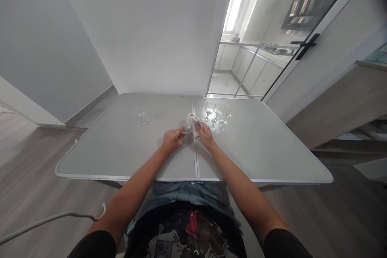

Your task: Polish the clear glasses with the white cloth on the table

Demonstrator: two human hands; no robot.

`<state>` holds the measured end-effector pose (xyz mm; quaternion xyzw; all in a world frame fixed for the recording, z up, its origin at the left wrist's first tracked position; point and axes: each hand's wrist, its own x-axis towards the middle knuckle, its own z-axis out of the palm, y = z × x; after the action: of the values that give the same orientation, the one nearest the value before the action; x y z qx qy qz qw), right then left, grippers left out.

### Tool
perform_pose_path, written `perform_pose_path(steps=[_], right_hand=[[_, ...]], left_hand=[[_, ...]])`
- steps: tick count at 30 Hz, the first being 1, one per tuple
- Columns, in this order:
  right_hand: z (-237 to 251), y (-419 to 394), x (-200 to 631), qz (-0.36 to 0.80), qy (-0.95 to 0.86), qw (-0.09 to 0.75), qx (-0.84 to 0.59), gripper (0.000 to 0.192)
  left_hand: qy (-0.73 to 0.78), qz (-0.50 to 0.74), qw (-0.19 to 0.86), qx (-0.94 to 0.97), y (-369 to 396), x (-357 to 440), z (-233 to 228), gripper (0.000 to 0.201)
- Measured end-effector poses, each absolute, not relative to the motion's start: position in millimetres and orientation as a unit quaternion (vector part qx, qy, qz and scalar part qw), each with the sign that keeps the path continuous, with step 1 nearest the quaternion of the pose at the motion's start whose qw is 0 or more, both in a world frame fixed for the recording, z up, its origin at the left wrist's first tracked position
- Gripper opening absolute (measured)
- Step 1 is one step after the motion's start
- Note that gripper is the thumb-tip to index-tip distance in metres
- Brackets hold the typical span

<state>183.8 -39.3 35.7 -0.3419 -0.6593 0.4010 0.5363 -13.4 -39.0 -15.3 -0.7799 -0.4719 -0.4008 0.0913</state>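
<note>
The person's left hand point(173, 139) is pinching the narrow end of a clear glass point(187, 129), thumb and fingers pressed together around it. Just across from it, the right hand point(204, 134) grips a bunched white cloth point(196, 124) against that same glass, so the glass sits right between the two hands, tilted, its far part mostly hidden by cloth. Both hands are above the tabletop point(256, 149), over its middle seam point(196, 161). Just beyond the right hand I can see a large-bowled stemmed glass point(209, 108) standing upright, and to the right of it two smaller stemmed glasses point(215, 116), close together. Well out to the left of the left hand stands another clear glass point(141, 116), too faint for me to make out its shape.
</note>
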Motion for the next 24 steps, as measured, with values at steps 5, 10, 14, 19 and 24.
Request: perform_pose_path(steps=[5, 10, 14, 19, 24], right_hand=[[36.5, -41.6, 183.5, 0.383, -0.682, 0.544, -0.303, 0.05], [36.2, -40.8, 183.2, 0.396, -0.661, 0.538, -0.341, 0.051], [36.5, -41.5, 183.4, 0.386, -0.683, 0.542, -0.302, 0.05], [34.8, -41.3, 182.8, 0.403, -0.664, 0.537, -0.329, 0.053], [33.8, -40.6, 183.5, 0.392, -0.68, 0.545, -0.296, 0.053]], left_hand=[[-0.481, -0.422, 0.091, -0.763, -39.2, -14.4, -13.9, 0.026], [-0.475, -0.398, 0.1, -0.779, -40.6, -12.9, -13.0, 0.027], [-0.484, -0.409, 0.1, -0.767, -40.5, -13.7, -12.3, 0.027], [-0.468, -0.388, 0.092, -0.789, -42.4, -13.9, -10.6, 0.028], [-0.469, -0.386, 0.093, -0.789, -42.6, -13.4, -10.8, 0.028]])
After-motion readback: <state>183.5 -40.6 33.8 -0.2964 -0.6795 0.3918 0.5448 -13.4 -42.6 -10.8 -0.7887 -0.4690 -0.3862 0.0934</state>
